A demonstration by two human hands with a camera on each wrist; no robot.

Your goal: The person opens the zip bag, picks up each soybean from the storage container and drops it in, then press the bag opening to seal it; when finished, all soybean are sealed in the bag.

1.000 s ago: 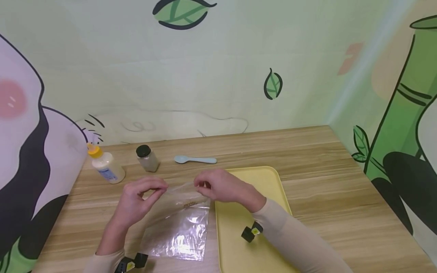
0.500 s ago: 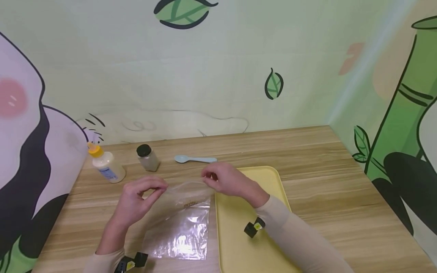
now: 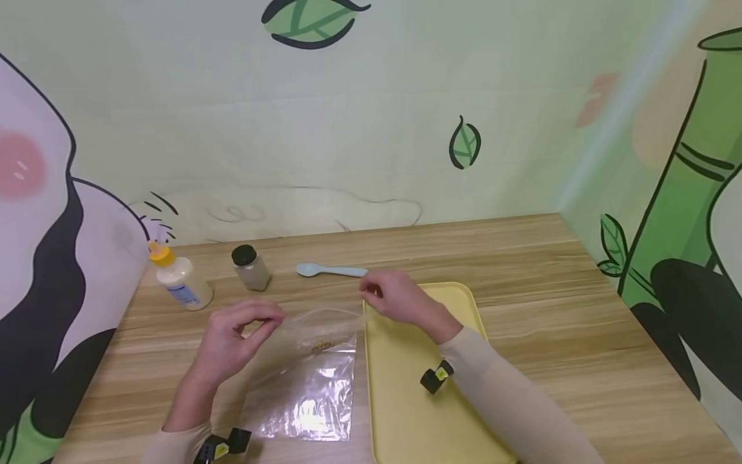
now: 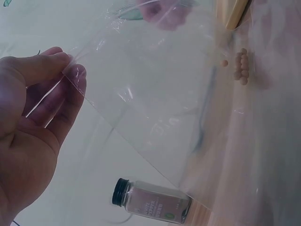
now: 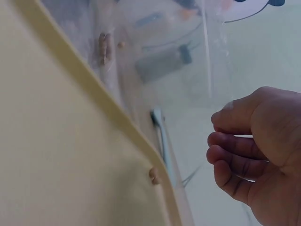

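A clear plastic zip bag point(image 3: 301, 399) lies toward me on the wooden table, its upper part lifted. Several small round tan pieces point(image 4: 242, 66) show in it. My left hand point(image 3: 232, 338) pinches its upper left corner between thumb and fingers. Over the far left part of the yellow tray point(image 3: 417, 399) is my right hand point(image 3: 397, 296), fingers curled and thumb close to the index finger. In the right wrist view the bag's edge runs right up to that thumb; I cannot tell whether its corner is between the fingertips.
A white bottle with a yellow cap point(image 3: 185, 283), a black-capped jar point(image 3: 252, 270) labelled white pepper and a light blue spoon point(image 3: 333, 270) are along the back. Small tan bits point(image 5: 154, 176) sit at the tray rim. A printed backdrop point(image 3: 377, 129) stands behind.
My right hand has moved right and away from me, from the bag's upper edge to beyond its right corner. My left hand keeps its place and its pinch.
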